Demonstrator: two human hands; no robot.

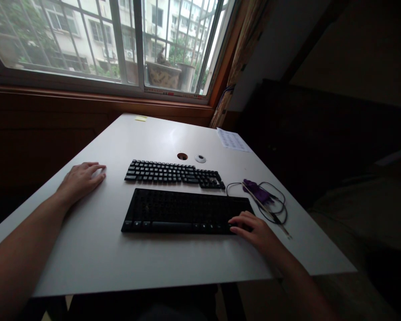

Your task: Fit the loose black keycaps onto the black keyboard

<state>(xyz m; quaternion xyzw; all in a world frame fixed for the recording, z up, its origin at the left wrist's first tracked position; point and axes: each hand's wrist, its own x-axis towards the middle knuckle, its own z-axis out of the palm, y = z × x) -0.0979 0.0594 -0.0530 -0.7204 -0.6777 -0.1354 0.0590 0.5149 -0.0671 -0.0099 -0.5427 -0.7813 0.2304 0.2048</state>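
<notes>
A black keyboard point(183, 208) lies near the front of the white desk, mostly bare of keycaps. Its bottom row point(173, 225) still carries a space bar and several keys. At its lower right corner, my right hand point(250, 227) has thumb and forefinger pinched around a small dark keycap, partly hidden by the fingers. Behind the keyboard, loose black keycaps point(160, 171) are laid out in rows like a keyboard layout, with a gap at the right end. My left hand point(82, 180) rests on the desk left of the keycaps, fingers loosely stretched, holding nothing.
Right of the keyboard lie a purple cloth point(256, 191), a coiled black cable point(282, 200) and a thin brush-like stick point(267, 209). Farther back are a cable hole point(182, 156), its round cover point(200, 158), a printed sheet point(233, 140) and yellow notes point(141, 118). A barred window stands beyond.
</notes>
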